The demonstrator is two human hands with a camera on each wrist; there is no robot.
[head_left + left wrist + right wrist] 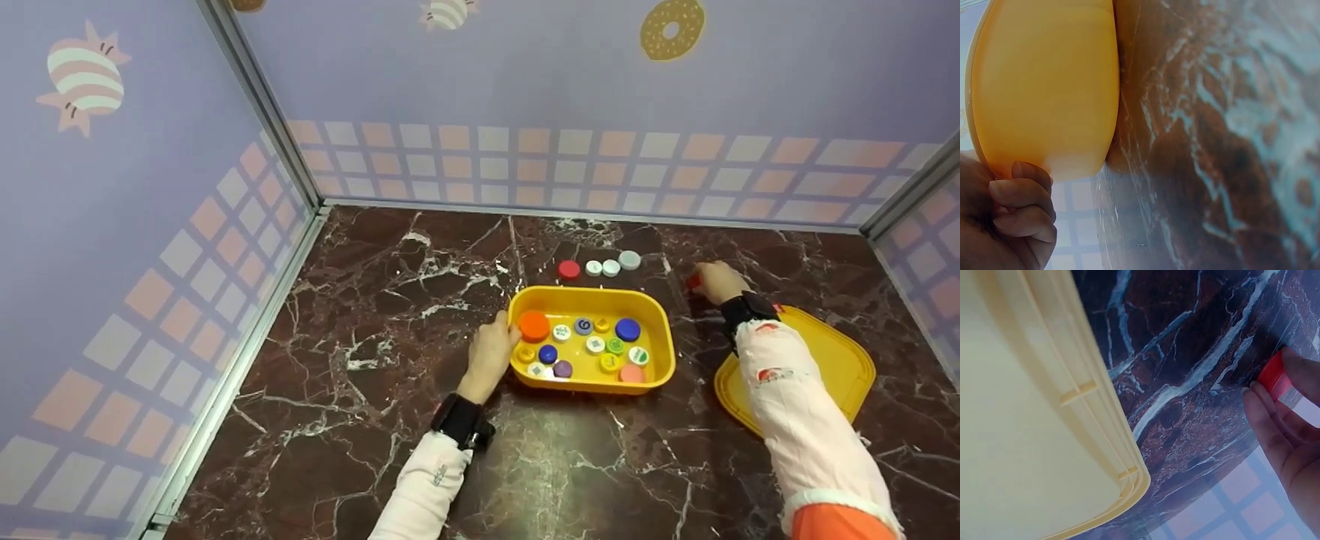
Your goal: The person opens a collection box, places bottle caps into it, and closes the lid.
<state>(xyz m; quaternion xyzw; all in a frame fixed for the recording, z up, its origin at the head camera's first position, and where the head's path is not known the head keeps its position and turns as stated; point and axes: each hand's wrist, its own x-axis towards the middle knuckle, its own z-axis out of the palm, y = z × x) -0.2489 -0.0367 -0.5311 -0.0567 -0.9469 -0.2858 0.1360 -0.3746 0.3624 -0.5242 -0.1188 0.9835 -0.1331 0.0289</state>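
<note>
A yellow plastic box [592, 385] stands on the marble-patterned table, with several bottle caps of mixed colours lying inside, among them an orange cap [534, 327] and a blue cap [628, 329]. My left hand [491, 351] grips the box's left rim; in the left wrist view its fingers curl at the edge of the box wall [1044, 84]. Off to the right, my right hand [721, 281] pinches a red bottle cap [1275, 377] between thumb and fingers, at the tabletop. Behind the box, a red cap [569, 269], two small white caps and a greyish cap [629, 260] lie in a row.
A yellow lid [832, 360] lies on the table at the right, partly under my right forearm. Purple panels [495, 90] with a checked pattern wall the table in at the back, left and right.
</note>
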